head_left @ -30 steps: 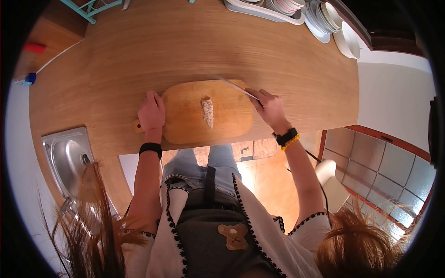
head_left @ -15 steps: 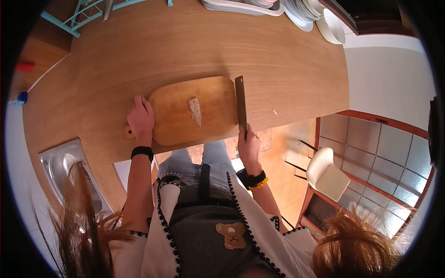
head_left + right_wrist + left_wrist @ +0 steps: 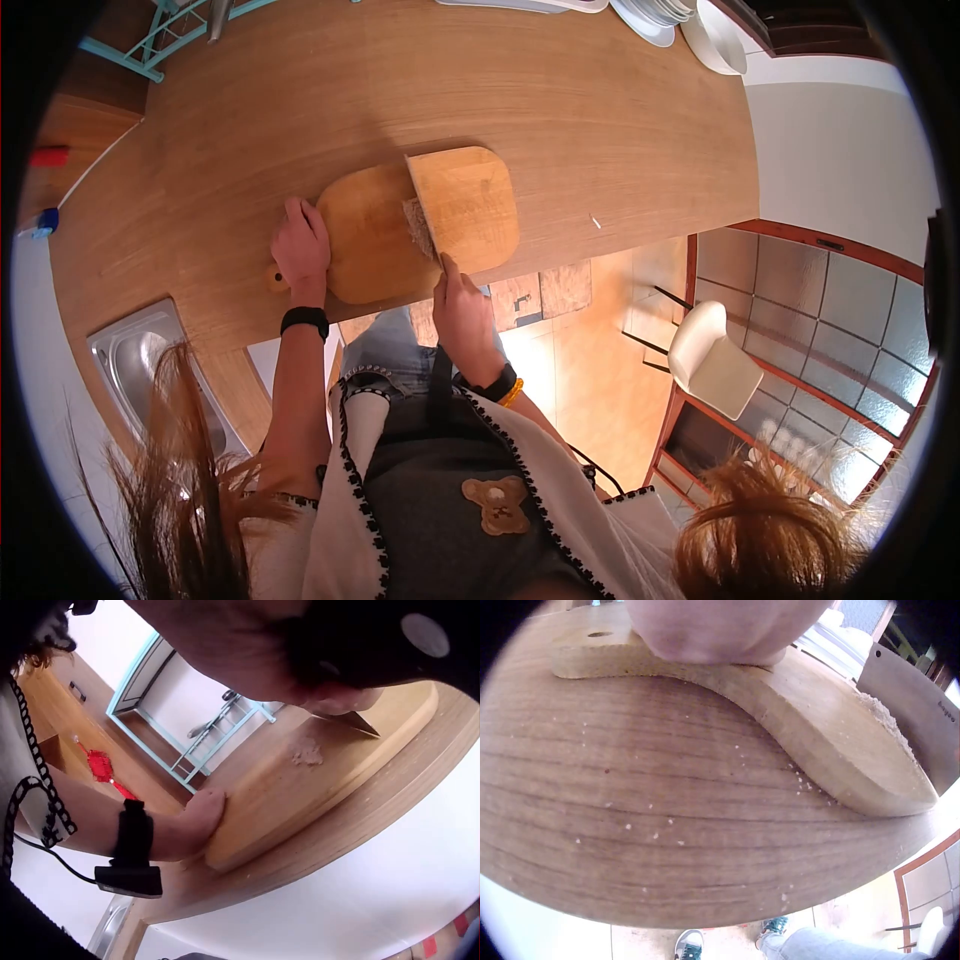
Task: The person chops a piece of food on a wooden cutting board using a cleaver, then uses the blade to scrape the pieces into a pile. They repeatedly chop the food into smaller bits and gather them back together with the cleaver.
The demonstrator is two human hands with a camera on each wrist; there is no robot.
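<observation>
The cleaver [image 3: 462,205], how far is the work with it? asks the first.

The second: The chopping seems done. The minced heap [image 3: 418,228] lies fine and narrow in the middle of the cutting board [image 3: 365,240] on the table [image 3: 560,110], and the tilted blade stands just beside its right side. The gathering is, I judge, only begun; the heap is not yet taken off the board.

First: And the grips?

Second: The right hand [image 3: 462,315] is closed around the handle. The left hand [image 3: 300,250] lays its fingers on the board's handle end, pressing, not wrapped.

First: What do the wrist views add?

Second: The left wrist view shows crumbs [image 3: 628,826] scattered on the table. The right wrist view shows the left fingertips pushed against the board's side.
</observation>
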